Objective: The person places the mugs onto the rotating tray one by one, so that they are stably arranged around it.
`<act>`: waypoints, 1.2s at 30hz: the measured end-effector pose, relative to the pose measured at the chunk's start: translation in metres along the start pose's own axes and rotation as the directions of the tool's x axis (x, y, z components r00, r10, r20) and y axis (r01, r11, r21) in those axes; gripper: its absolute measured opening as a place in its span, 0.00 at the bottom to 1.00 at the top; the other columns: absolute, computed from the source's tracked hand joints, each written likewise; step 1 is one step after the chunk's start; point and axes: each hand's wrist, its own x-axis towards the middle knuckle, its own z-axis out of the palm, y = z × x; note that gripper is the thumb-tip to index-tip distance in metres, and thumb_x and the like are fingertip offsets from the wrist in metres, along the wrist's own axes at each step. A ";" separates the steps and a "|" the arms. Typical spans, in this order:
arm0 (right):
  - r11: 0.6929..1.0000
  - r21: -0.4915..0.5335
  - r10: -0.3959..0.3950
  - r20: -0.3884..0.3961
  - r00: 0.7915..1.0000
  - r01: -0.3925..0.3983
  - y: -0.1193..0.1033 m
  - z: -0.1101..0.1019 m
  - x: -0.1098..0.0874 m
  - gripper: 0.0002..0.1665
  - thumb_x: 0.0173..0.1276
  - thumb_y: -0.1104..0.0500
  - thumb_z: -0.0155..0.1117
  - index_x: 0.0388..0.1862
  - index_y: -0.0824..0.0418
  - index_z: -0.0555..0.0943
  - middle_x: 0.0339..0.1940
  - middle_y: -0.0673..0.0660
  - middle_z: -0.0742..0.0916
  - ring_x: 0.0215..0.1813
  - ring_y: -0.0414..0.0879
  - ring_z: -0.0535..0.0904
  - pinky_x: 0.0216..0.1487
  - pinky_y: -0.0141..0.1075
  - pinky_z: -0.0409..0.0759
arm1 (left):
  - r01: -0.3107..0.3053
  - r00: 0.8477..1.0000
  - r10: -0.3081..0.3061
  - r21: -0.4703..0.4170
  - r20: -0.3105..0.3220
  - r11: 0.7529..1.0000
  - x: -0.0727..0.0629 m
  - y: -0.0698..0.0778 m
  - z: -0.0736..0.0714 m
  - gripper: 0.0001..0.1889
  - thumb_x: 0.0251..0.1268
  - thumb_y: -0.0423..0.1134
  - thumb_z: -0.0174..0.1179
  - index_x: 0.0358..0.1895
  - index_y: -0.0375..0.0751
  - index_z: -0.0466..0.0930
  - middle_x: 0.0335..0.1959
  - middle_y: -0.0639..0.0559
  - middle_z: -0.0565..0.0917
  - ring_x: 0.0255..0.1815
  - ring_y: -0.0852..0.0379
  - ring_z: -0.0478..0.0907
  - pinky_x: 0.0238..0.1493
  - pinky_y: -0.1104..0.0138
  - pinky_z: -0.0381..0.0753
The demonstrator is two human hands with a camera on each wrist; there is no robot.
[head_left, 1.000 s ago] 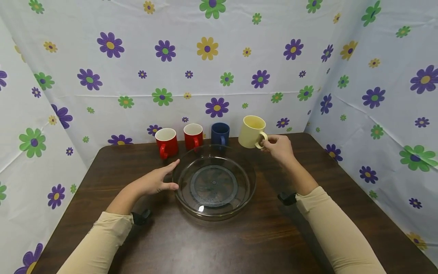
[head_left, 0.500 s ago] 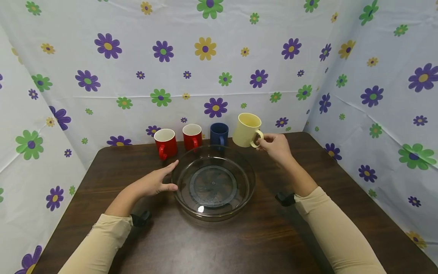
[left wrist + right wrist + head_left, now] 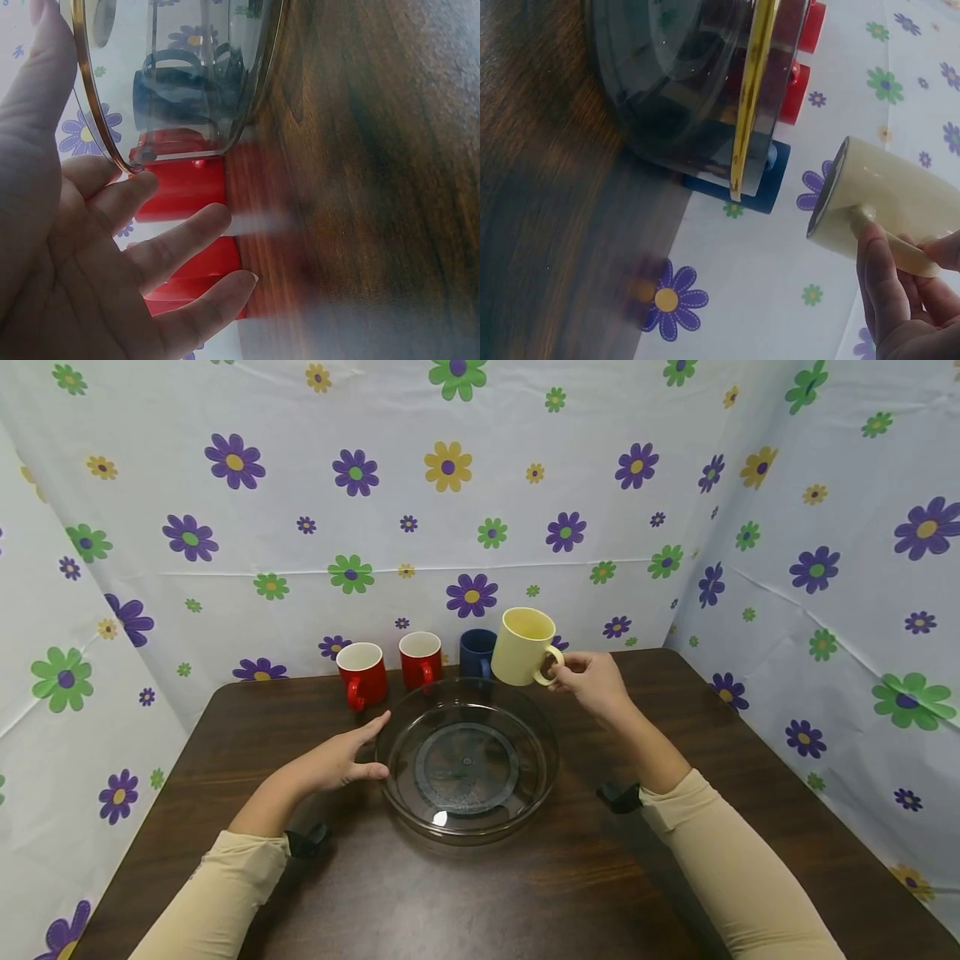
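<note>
1. Head view: from above, facing forward and down over the bench; widest frame.
2. Left wrist view: close, turned sideways, low along the bench at right of frame; left hand at left.
3. Right wrist view: close, turned sideways; right hand at lower right, bench at left.
4. All three share: glass dish, red mugs.

Beige fitted sleeves, black wrist cameras, bare hands

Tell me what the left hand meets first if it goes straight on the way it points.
Probably the glass bowl, on its left side; whether the left hand touches it is unclear.
</note>
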 end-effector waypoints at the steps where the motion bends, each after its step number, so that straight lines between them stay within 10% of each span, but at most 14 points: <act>1: 1.000 -0.004 -0.003 0.001 1.000 0.003 -0.001 0.001 0.000 0.15 0.73 0.65 0.63 0.52 0.75 0.83 0.48 0.72 0.87 0.37 0.49 0.88 0.39 0.32 0.87 | -0.002 1.000 0.002 0.000 -0.001 1.000 0.000 0.000 0.000 0.53 0.66 0.54 0.66 0.83 0.40 0.42 0.79 0.29 0.55 0.75 0.26 0.58 0.70 0.32 0.58; 29: 0.995 -0.049 -0.079 0.097 0.992 0.084 0.005 0.019 0.000 0.13 0.73 0.65 0.63 0.51 0.73 0.85 0.42 0.68 0.89 0.40 0.61 0.87 0.39 0.32 0.87 | 0.006 1.000 -0.006 -0.003 0.003 1.000 0.000 0.000 0.000 0.53 0.66 0.54 0.67 0.83 0.40 0.42 0.79 0.29 0.56 0.75 0.27 0.59 0.70 0.32 0.58; 36: 0.993 -0.078 -0.079 0.115 0.990 0.088 0.004 0.022 0.001 0.12 0.71 0.67 0.62 0.48 0.74 0.85 0.41 0.69 0.89 0.36 0.53 0.87 0.46 0.48 0.87 | 0.000 1.000 0.000 0.006 0.003 1.000 0.000 0.001 -0.001 0.53 0.66 0.53 0.67 0.83 0.39 0.42 0.79 0.30 0.55 0.75 0.27 0.60 0.70 0.33 0.58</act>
